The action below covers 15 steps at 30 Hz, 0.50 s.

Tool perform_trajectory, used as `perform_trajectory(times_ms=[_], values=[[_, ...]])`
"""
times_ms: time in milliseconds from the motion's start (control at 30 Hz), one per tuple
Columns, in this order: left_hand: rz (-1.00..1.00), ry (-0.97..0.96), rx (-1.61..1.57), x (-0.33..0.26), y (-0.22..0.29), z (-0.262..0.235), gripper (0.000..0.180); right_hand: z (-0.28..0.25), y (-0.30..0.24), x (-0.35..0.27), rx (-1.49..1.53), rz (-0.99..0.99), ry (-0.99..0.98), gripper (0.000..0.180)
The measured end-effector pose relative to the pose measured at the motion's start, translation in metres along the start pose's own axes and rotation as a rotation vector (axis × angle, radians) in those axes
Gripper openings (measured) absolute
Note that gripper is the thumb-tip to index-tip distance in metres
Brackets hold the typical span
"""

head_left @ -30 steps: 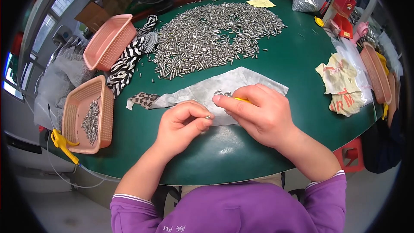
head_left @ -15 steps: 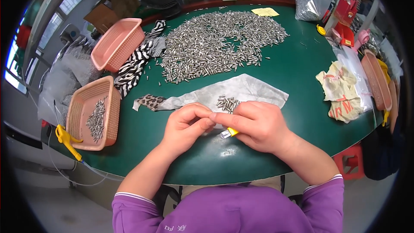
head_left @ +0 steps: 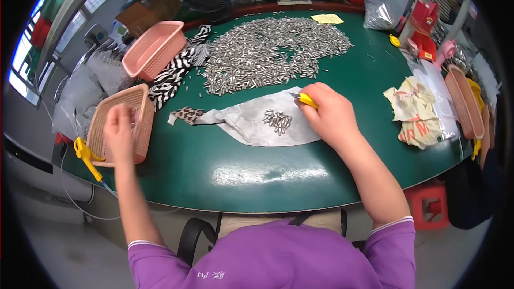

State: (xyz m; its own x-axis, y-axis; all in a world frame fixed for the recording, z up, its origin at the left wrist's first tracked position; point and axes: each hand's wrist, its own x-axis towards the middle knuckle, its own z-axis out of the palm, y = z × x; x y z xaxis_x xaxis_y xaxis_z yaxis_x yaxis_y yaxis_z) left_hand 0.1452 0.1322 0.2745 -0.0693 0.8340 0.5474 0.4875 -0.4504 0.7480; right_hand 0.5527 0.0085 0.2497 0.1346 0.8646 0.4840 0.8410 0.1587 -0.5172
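Note:
My right hand [head_left: 331, 111] is closed around a yellow utility knife [head_left: 307, 100], whose grey metal end points left above the right part of a pale grey cloth [head_left: 251, 135]. On that cloth, left of the hand, lies a small heap of short silver metal pins [head_left: 277, 122]. My left hand [head_left: 119, 131] is over the near pink basket [head_left: 143, 147] at the left. Motion smears its fingers, and I cannot see whether anything is between them. The hand and forearm hide most of the basket's contents.
A broad pile of similar metal pins [head_left: 257, 56] covers the table's far middle. Another pink basket [head_left: 155, 48] stands beside a zebra-striped cloth [head_left: 170, 81]. A yellow air gun [head_left: 85, 155] hangs near the left edge. Crumpled cloth [head_left: 415, 112] and a pink tray [head_left: 463, 103] lie right.
My hands have parted from the middle. The left has swung left to the near basket; the right has moved slightly up and away with the utility knife. The view has shifted a little.

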Motion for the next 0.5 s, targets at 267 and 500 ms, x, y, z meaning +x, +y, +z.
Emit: perform_trajectory(times_ms=[267,500], values=[[0.166,0.061,0.892,0.006,-0.028,-0.066,0.042,0.004,0.010,-0.004,-0.003,-0.071,-0.225,0.018],[0.115,-0.394,0.010,-0.037,0.065,0.059,0.046,0.010,0.014,-0.006,-0.081,-0.139,-0.297,0.017]])
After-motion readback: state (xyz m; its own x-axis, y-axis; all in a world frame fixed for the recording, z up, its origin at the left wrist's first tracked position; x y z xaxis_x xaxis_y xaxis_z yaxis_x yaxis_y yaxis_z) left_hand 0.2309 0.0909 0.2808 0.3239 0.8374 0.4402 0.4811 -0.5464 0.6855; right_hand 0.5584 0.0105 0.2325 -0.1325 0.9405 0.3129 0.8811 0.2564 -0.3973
